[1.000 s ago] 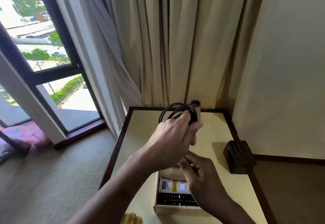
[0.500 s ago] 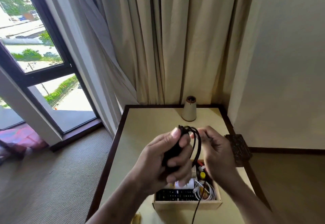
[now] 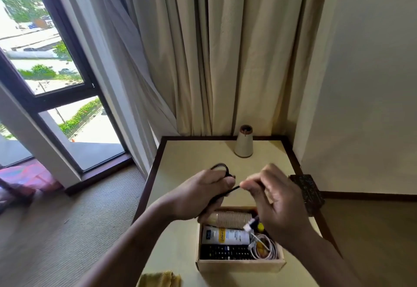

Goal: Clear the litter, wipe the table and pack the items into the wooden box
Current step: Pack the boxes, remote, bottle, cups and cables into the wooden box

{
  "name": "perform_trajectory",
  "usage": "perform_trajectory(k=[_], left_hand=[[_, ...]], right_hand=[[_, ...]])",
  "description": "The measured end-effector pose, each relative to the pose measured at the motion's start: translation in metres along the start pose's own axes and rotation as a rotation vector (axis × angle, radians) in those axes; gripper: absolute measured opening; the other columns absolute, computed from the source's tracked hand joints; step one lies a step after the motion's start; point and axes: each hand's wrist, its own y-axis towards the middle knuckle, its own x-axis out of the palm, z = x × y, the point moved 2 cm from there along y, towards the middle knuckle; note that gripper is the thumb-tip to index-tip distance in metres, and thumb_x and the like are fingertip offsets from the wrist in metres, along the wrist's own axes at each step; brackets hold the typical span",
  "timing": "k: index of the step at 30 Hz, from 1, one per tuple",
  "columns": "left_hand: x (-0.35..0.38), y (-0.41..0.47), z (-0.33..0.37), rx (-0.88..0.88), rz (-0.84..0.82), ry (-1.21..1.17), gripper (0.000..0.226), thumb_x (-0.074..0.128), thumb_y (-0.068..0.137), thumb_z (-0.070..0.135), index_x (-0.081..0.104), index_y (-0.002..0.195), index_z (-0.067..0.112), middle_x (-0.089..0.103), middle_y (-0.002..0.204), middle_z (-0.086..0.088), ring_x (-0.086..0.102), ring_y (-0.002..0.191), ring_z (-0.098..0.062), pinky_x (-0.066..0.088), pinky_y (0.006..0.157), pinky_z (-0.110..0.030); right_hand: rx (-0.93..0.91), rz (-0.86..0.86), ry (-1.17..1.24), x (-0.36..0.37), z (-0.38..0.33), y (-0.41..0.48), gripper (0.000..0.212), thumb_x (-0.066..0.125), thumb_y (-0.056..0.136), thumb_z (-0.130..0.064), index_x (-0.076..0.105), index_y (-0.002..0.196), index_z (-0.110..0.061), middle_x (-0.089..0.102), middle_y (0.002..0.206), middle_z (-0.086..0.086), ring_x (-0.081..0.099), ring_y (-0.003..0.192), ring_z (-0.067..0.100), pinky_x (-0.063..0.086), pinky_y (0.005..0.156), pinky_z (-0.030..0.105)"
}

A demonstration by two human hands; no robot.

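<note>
A person's two bare hands work a thin black cable [image 3: 222, 193] above a cream-topped table with a dark wooden rim [image 3: 155, 165] set in a curtained corner. The left hand [image 3: 198, 194] is closed in a fist around the bundled cable, one black loop standing out above the knuckles, while the right hand [image 3: 274, 198] pinches the cable's free end between thumb and fingertips just beside the left thumb; the right hand is blurred. Directly below the hands, the open light wooden box [image 3: 240, 266] sits on the near part of the table, holding a ribbed brown paper cup [image 3: 232, 219] lying on its side at the far end, a white tube with a yellow label [image 3: 225, 236] beside it, a black remote control [image 3: 225, 252] along the near wall, and a coiled white cable [image 3: 264, 247] at the right. A folded yellow cloth [image 3: 161, 278] lies at the table's near edge, left of the box. A cream cone-shaped holder with a dark top [image 3: 243, 142] stands upright at the far edge, and a small dark carved wooden block [image 3: 306, 193] rests at the right rim. Beige curtains [image 3: 214, 50] hang behind, with a dark-framed window [image 3: 45, 99] at the left.
</note>
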Motion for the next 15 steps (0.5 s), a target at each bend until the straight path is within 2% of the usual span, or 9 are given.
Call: perform_trajectory(k=[3,4,5,7,8,11,13,15], left_hand=[[0.014,-0.001,0.003,0.019,-0.188,-0.468,0.043,0.035,0.111,0.04,0.047,0.085,0.008,0.031,0.054,-0.002,0.023,0.038,-0.017,0.025,0.039,-0.036],[0.02,0.002,0.004,0.005,-0.19,-0.579,0.048,0.035,0.111,0.045,0.045,0.081,0.01,0.027,0.051,-0.001,0.018,0.036,-0.017,0.021,0.037,-0.034],[0.025,0.004,0.006,-0.013,-0.164,-0.659,0.053,0.034,0.109,0.051,0.042,0.076,0.011,0.024,0.049,0.0,0.015,0.034,-0.017,0.019,0.036,-0.031],[0.032,0.008,0.008,-0.048,-0.025,-0.709,0.059,0.04,0.106,0.058,0.039,0.068,0.013,0.022,0.045,0.001,0.016,0.031,-0.014,0.02,0.035,-0.026],[0.033,0.009,0.008,-0.067,0.072,-0.694,0.061,0.046,0.103,0.059,0.041,0.064,0.012,0.023,0.044,0.0,0.02,0.029,-0.013,0.023,0.035,-0.024],[0.037,0.013,0.007,-0.128,0.405,-0.648,0.06,0.061,0.097,0.054,0.049,0.058,0.01,0.028,0.043,-0.002,0.027,0.028,-0.013,0.03,0.036,-0.023],[0.039,0.017,0.006,-0.145,0.613,-0.623,0.057,0.065,0.094,0.051,0.051,0.056,0.011,0.033,0.043,-0.003,0.029,0.029,-0.015,0.03,0.037,-0.025],[0.041,0.018,0.006,-0.136,0.743,-0.607,0.055,0.068,0.094,0.047,0.05,0.054,0.012,0.036,0.043,-0.003,0.029,0.03,-0.016,0.029,0.036,-0.025]], right_hand=[[0.016,0.048,0.131,-0.002,-0.002,0.01,0.022,0.053,0.101,-0.029,0.064,0.09,-0.012,0.06,0.1,-0.007,0.061,0.094,0.007,0.048,0.076,0.012],[0.092,0.015,0.224,0.0,-0.005,0.011,0.024,0.051,0.104,-0.029,0.064,0.093,-0.012,0.065,0.106,-0.006,0.063,0.102,0.008,0.051,0.082,0.015],[0.187,-0.027,0.329,0.004,-0.009,0.01,0.024,0.047,0.107,-0.031,0.064,0.096,-0.016,0.069,0.105,-0.006,0.066,0.102,0.009,0.053,0.083,0.019],[0.354,-0.034,0.478,0.01,-0.017,0.006,0.026,0.042,0.106,-0.036,0.061,0.09,-0.027,0.068,0.082,-0.005,0.065,0.079,0.01,0.054,0.071,0.025],[0.406,0.014,0.494,0.012,-0.019,0.005,0.028,0.042,0.104,-0.04,0.057,0.082,-0.03,0.062,0.072,-0.003,0.059,0.068,0.012,0.051,0.063,0.025],[0.506,0.099,0.481,0.015,-0.024,0.002,0.033,0.041,0.102,-0.045,0.052,0.079,-0.024,0.054,0.067,0.005,0.05,0.06,0.023,0.045,0.057,0.031],[0.57,0.107,0.507,0.017,-0.027,0.001,0.034,0.042,0.102,-0.046,0.052,0.084,-0.019,0.05,0.06,-0.001,0.045,0.052,0.014,0.041,0.05,0.024],[0.635,0.119,0.587,0.019,-0.028,0.001,0.034,0.044,0.102,-0.042,0.051,0.087,-0.012,0.045,0.057,-0.001,0.041,0.048,0.009,0.039,0.047,0.018]])
